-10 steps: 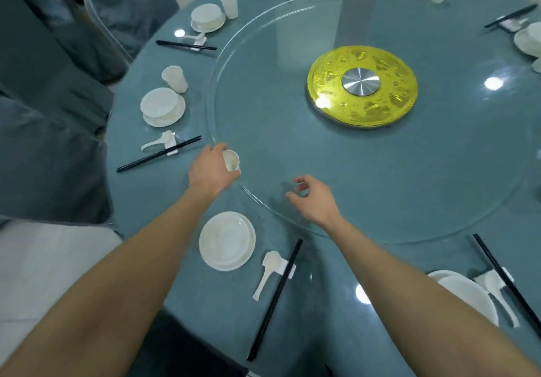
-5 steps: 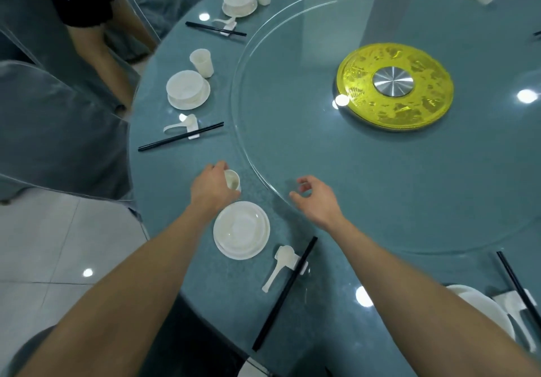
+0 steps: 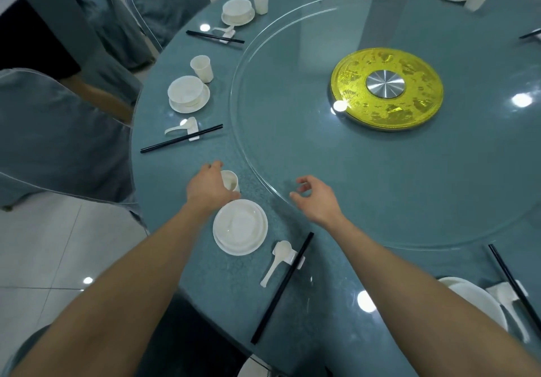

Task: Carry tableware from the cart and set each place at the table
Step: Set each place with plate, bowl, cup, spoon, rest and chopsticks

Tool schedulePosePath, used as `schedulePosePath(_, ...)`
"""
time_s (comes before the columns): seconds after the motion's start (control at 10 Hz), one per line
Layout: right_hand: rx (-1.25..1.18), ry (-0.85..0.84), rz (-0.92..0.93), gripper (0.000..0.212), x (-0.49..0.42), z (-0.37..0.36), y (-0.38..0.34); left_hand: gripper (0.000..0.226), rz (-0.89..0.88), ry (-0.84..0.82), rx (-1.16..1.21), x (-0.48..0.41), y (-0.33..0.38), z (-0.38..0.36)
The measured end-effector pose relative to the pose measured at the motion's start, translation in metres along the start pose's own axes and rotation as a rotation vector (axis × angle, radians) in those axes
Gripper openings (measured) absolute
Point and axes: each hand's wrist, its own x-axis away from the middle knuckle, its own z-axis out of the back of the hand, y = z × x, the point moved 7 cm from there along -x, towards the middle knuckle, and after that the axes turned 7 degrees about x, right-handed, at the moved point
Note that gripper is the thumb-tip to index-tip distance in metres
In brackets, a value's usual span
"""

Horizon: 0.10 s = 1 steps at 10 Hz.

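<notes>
At the near edge of the round worktop (image 3: pixel 172 177), in the head view, the left hand (image 3: pixel 208 187) is wrapped round a small white cup (image 3: pixel 230 180), thumb and fingers curled about its wall. The cup stands upright just beyond the far rim of the plate (image 3: pixel 234 251), between that plate and the edge of the glass turntable (image 3: pixel 292 130). Whether its base touches the worktop I cannot tell. A spoon (image 3: pixel 277 259) and a pair of chopsticks (image 3: pixel 283 286) lie just to the right of the plate. The right hand (image 3: pixel 317 199) hovers over the turntable's edge, fingers loosely curled, holding nothing.

The cup looks light, stiff and smooth-walled, and is likely breakable. A hold round the middle of the wall suits it, with the base set down flat and kept off the plate's rim to avoid a knock.

Against the frame a second ago, the cup has come back from the turntable's edge, where it was well apart from the plate, to a spot just beside it. The left hand's hold on it is the same, and the right hand is as idle as it was.
</notes>
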Motion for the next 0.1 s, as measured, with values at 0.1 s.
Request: schedulePosePath(0.1, -0.007, 0.007, 0.003, 0.044, 0.0106, 0.0034, -0.0029, 0.1, -0.006, 0.009, 0.024, 0.0076, 0.003, 0.0081)
